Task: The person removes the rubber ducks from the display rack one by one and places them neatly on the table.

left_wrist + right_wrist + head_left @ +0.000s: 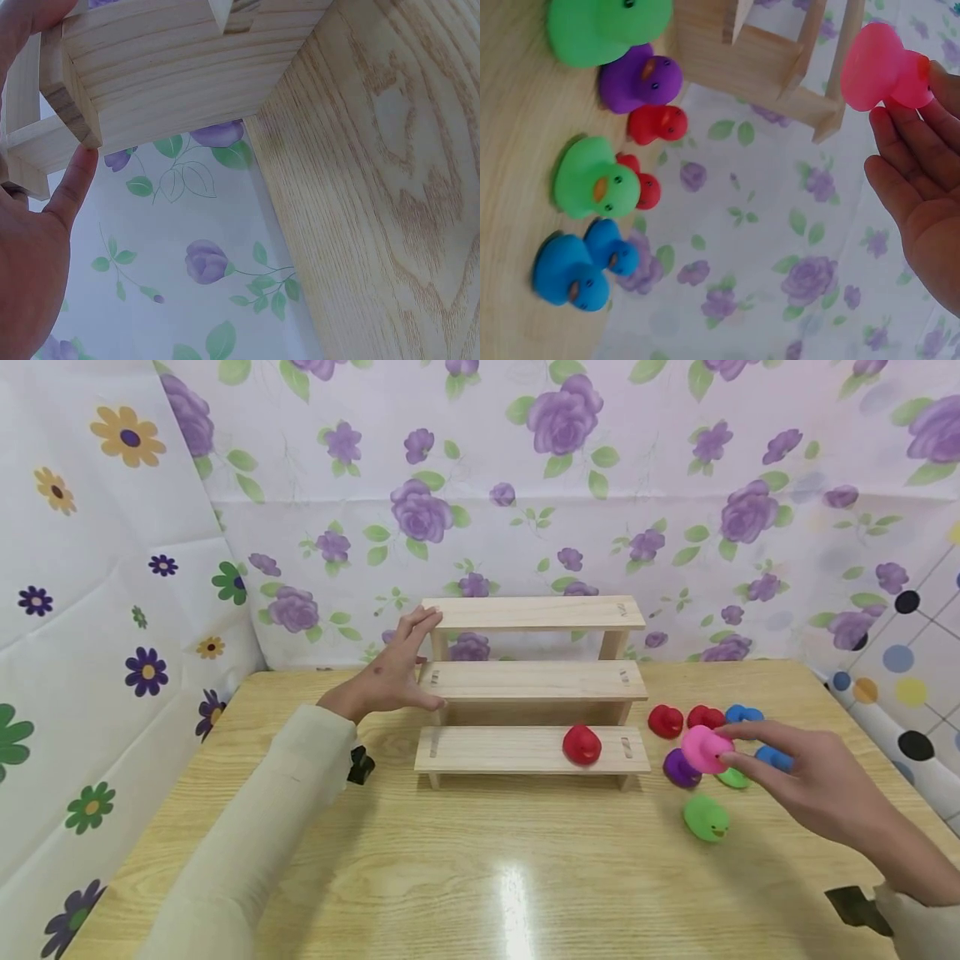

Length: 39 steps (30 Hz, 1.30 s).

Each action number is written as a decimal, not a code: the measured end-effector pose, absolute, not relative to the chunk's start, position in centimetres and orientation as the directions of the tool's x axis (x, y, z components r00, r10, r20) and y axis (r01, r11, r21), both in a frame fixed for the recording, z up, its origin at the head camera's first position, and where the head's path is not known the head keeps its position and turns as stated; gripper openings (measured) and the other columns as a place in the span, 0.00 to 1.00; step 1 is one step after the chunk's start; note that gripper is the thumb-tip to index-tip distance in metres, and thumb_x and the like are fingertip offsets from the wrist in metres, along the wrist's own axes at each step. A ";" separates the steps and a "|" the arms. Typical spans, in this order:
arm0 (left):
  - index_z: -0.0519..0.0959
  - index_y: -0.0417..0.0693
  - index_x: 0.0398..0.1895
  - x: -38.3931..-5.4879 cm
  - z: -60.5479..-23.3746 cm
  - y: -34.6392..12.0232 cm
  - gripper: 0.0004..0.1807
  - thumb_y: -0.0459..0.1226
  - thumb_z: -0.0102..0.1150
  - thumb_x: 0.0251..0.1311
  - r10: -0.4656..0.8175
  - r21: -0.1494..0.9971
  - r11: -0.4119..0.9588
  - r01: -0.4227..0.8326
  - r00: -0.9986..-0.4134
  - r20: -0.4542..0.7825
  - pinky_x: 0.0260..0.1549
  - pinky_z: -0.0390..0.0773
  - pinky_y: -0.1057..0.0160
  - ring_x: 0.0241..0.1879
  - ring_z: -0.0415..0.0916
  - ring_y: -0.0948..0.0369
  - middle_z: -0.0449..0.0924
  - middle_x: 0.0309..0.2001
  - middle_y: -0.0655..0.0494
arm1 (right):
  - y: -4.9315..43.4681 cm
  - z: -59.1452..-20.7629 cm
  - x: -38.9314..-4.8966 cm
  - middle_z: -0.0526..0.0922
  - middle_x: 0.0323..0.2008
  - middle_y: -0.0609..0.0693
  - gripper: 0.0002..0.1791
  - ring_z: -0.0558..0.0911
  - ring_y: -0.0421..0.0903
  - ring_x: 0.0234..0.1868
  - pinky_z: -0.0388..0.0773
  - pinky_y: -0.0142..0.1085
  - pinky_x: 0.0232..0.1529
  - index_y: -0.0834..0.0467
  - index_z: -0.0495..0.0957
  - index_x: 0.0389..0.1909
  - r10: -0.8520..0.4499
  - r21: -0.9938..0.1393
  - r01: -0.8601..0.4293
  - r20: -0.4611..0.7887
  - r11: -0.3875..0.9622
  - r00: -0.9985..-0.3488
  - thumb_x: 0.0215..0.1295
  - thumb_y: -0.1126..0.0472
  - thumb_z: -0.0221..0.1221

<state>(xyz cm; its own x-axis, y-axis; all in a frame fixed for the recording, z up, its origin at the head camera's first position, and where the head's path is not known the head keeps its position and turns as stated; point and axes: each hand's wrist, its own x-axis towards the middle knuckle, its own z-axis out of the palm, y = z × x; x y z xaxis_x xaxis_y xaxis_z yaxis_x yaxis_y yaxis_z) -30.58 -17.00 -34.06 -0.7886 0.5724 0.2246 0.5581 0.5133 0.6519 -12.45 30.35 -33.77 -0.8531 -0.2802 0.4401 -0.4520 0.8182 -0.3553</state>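
Observation:
A three-tier wooden shelf (532,681) stands on the table. My left hand (393,672) holds its left end, thumb at the middle tier's front edge and fingers spread toward the top tier. In the left wrist view, one finger (71,187) touches a board's edge. My right hand (832,785) pinches a pink toy duck (707,750) between thumb and fingers, raised above other ducks. One red duck (582,745) sits on the bottom tier, right of its middle. In the right wrist view, the pink duck (877,67) is held at its head end.
Right of the shelf, on the table (450,852), are red ducks (665,721), a purple duck (681,768), blue ducks (570,271) and green ducks, one green duck (707,818) nearest me. Flowered cloth (495,527) hangs behind the table and at the sides.

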 end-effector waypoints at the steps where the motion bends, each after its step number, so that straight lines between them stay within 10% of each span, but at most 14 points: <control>1: 0.40 0.48 0.81 -30.6 -34.1 -17.0 0.69 0.32 0.81 0.41 0.573 0.653 0.512 0.558 -0.788 0.224 0.61 0.73 0.48 0.77 0.39 0.51 0.31 0.78 0.51 | 30.6 -33.9 -12.3 0.84 0.32 0.50 0.19 0.54 0.31 0.12 0.56 0.29 0.12 0.55 0.84 0.50 -0.273 -0.354 -0.442 0.436 0.824 -0.858 0.57 0.68 0.70; 17: 0.41 0.49 0.81 -30.5 -34.0 -16.8 0.69 0.32 0.81 0.41 0.571 0.653 0.517 0.553 -0.791 0.218 0.62 0.72 0.49 0.77 0.39 0.53 0.31 0.78 0.53 | 35.1 -37.0 -10.9 0.85 0.43 0.66 0.14 0.51 0.31 0.13 0.57 0.29 0.17 0.60 0.83 0.50 -0.203 -0.329 -0.348 0.402 0.878 -0.893 0.63 0.66 0.67; 21: 0.40 0.49 0.81 -30.5 -33.9 -16.9 0.69 0.31 0.81 0.41 0.570 0.658 0.515 0.550 -0.793 0.217 0.62 0.72 0.49 0.76 0.40 0.52 0.30 0.78 0.53 | 35.7 -37.6 -10.7 0.85 0.44 0.66 0.15 0.72 0.40 0.18 0.64 0.24 0.26 0.61 0.84 0.48 -0.198 -0.311 -0.326 0.380 0.893 -0.904 0.60 0.65 0.69; 25: 0.40 0.49 0.81 -30.5 -33.9 -16.9 0.69 0.31 0.81 0.41 0.565 0.660 0.519 0.543 -0.798 0.212 0.63 0.72 0.49 0.76 0.41 0.52 0.30 0.78 0.53 | 36.2 -38.3 -10.6 0.87 0.42 0.64 0.14 0.83 0.65 0.39 0.81 0.38 0.34 0.59 0.86 0.45 -0.183 -0.309 -0.304 0.364 0.901 -0.913 0.57 0.64 0.71; 30: 0.40 0.49 0.81 -30.5 -33.9 -16.9 0.69 0.32 0.81 0.41 0.564 0.659 0.523 0.541 -0.799 0.209 0.62 0.72 0.49 0.76 0.40 0.52 0.30 0.78 0.53 | 36.6 -39.5 -10.4 0.86 0.42 0.64 0.12 0.79 0.73 0.48 0.75 0.65 0.39 0.61 0.86 0.44 -0.142 -0.365 -0.255 0.309 0.895 -0.940 0.59 0.64 0.70; 39: 0.41 0.49 0.81 -30.5 -34.0 -16.9 0.69 0.32 0.81 0.41 0.564 0.659 0.519 0.545 -0.797 0.216 0.62 0.72 0.49 0.77 0.39 0.53 0.31 0.78 0.54 | 37.6 -41.5 -10.3 0.88 0.40 0.58 0.11 0.79 0.71 0.48 0.81 0.48 0.38 0.59 0.87 0.42 -0.114 -0.384 -0.206 0.247 0.900 -0.962 0.57 0.64 0.71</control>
